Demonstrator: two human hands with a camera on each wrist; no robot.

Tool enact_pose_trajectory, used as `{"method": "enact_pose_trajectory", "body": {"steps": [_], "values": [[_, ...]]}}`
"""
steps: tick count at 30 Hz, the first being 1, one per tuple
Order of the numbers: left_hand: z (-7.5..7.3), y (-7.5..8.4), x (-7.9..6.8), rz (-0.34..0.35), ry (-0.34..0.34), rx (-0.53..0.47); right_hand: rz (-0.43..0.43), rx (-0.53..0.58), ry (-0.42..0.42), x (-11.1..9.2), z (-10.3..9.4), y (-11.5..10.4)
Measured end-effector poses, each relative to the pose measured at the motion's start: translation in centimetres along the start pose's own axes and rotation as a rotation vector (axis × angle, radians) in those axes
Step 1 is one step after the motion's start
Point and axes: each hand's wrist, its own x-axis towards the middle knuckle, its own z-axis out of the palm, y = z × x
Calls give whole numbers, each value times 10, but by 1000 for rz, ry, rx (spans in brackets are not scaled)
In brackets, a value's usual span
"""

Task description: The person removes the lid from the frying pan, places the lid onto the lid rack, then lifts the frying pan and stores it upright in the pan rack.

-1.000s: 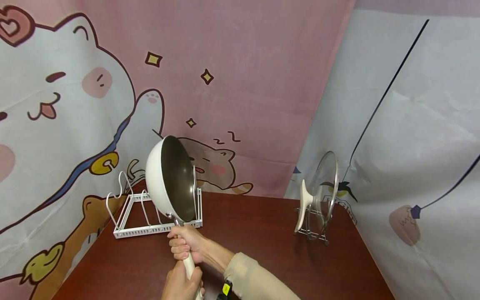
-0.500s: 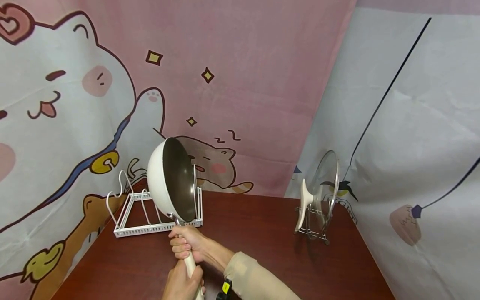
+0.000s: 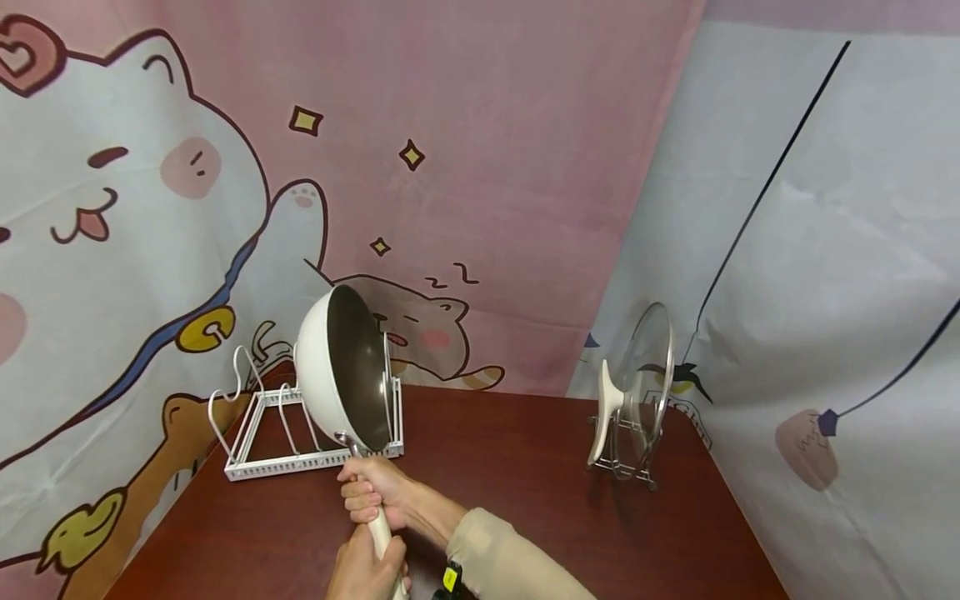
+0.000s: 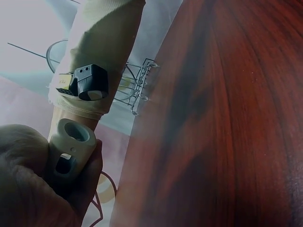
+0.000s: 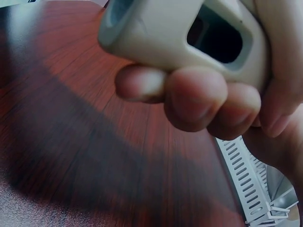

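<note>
A wok (image 3: 318, 362), white outside and dark inside, is tipped on its side with its opening facing right. It overlaps the right part of a white wire pan rack (image 3: 288, 467) in the head view. My right hand (image 3: 378, 492) grips the cream handle near the wok. Just below it, my left hand (image 3: 366, 567) grips the handle's lower end. In the left wrist view the hollow handle end (image 4: 71, 146) pokes out of the left hand, with the right sleeve behind it. The right wrist view shows fingers (image 5: 196, 97) curled under the slotted handle end (image 5: 156, 33).
To the right, a glass lid (image 3: 645, 383) with a cream handle (image 3: 606, 412) stands upright in a small wire stand (image 3: 622, 471). The dark red tabletop (image 3: 495, 442) lies between it and the rack. Printed cloth (image 3: 510, 208) hangs behind and along both sides.
The wok has sunk slightly toward the rack. Both hands keep their grip on the handle and have shifted only a little downward with it.
</note>
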Motion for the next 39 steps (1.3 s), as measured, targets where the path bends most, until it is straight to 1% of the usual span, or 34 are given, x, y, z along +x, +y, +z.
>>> {"method": "enact_pose_trajectory", "body": {"steps": [7,17,20,27,31,37,39], "values": [[2,-6,1,34,10,33,16,7,3,1,-2,3],[2,-6,4,25,-1,16,26,2,-8,2,-6,1],[1,-7,5,21,-17,1,30,2,-1,3,-6,1],[-1,-5,8,19,-58,-36,9,-5,44,5,-7,0],[0,-7,9,14,-80,-59,10,11,49,4,-7,-1],[1,-9,8,7,-82,-116,4,31,60,3,-5,-1],[2,-12,9,12,-77,-134,-1,36,69,3,-5,0]]}}
